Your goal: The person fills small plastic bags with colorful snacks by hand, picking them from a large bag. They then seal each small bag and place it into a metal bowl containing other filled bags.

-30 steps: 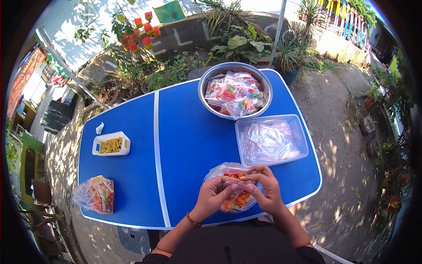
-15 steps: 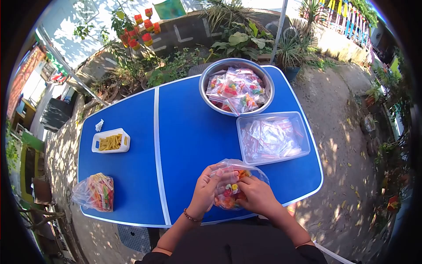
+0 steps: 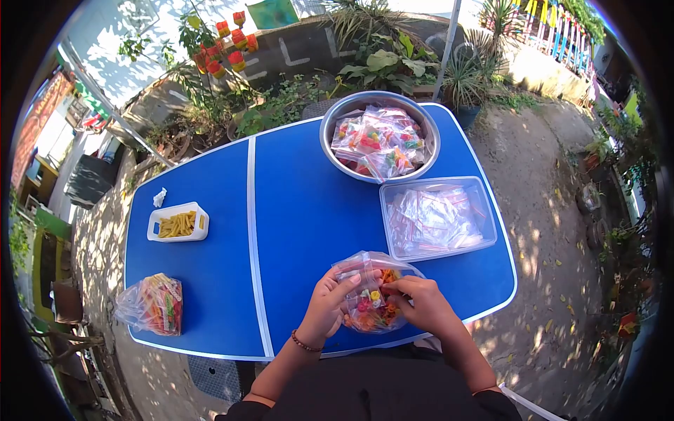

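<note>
My left hand (image 3: 328,298) is closed on a small clear plastic bag (image 3: 365,284) that holds a few pink and yellow pieces. Behind and under it lies a larger clear plastic bag (image 3: 407,266) with many small orange and coloured pieces (image 3: 372,323). The fingers of my right hand (image 3: 420,302) are pinched together over the orange pieces, just right of the small bag. Whatever sits between those fingertips is too small to make out. Both hands are at the near edge of the blue table (image 3: 302,224).
A metal bowl (image 3: 434,151) full of filled small bags stands at the back right. Before it is a clear plastic tub (image 3: 490,210) of flat plastic bags. To the left are a white basket (image 3: 158,230) of yellowish sticks, crumpled white paper (image 3: 160,198) and a bag of coloured sticks (image 3: 158,305).
My right hand has drawn up and slightly right, out from deeper in the large bag, and its fingertips now show pinched. The left hand keeps its hold on the small bag.
</note>
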A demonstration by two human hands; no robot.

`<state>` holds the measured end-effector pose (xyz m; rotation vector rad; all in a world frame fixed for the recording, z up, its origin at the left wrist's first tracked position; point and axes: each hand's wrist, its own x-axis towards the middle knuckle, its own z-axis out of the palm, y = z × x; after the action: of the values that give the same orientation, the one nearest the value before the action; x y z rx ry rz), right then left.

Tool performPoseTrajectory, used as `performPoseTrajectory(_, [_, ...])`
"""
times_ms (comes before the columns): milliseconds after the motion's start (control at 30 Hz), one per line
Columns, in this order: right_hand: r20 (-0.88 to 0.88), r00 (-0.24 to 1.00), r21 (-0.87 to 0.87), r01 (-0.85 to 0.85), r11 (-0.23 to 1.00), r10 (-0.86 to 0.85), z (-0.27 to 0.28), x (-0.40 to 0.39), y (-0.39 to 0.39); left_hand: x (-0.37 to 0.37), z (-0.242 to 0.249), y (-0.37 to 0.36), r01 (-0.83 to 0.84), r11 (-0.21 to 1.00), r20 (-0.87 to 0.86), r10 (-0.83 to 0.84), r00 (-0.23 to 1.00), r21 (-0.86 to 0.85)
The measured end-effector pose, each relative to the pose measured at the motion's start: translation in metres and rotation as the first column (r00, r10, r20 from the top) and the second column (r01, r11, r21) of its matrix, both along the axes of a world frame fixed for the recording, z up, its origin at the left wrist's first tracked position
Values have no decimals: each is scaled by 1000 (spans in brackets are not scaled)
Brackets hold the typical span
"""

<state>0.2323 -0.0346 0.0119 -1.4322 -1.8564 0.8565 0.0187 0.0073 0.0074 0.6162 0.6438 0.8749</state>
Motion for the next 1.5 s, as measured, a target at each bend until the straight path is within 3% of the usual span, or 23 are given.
performPoseTrajectory(200, [36, 999, -43, -9, 999, 11, 4, -1, -2, -4, 1, 0, -51, 999, -12, 51, 999, 2])
performPoseTrajectory(400, [246, 968, -57, -44, 997, 57, 9, -7, -3, -8, -1, 1, -50, 998, 4, 50, 999, 23])
performPoseTrajectory(600, [278, 961, 110, -40, 993, 8, -14, -21, -1, -8, 0, 1, -49, 999, -5, 49, 999, 16])
performPoseTrajectory(700, [372, 928, 138, -50, 989, -5, -20, -27, -1, -7, -1, 1, -47, 999, -15, 48, 999, 22])
performPoseTrajectory(1000, [436, 900, 195, -68, 978, -24, -23, -31, 1, -5, 4, 1, -64, 998, -3, 64, 998, -23])
performPoseTrajectory(1300, [401, 911, 225, 1, 974, -94, -28, -40, 0, -5, 5, 1, -69, 997, 18, 70, 997, -25])
performPoseTrajectory(1500, [218, 976, 103, -14, 995, -9, -17, -25, 0, -7, 4, 1, -63, 998, -28, 62, 998, -23])
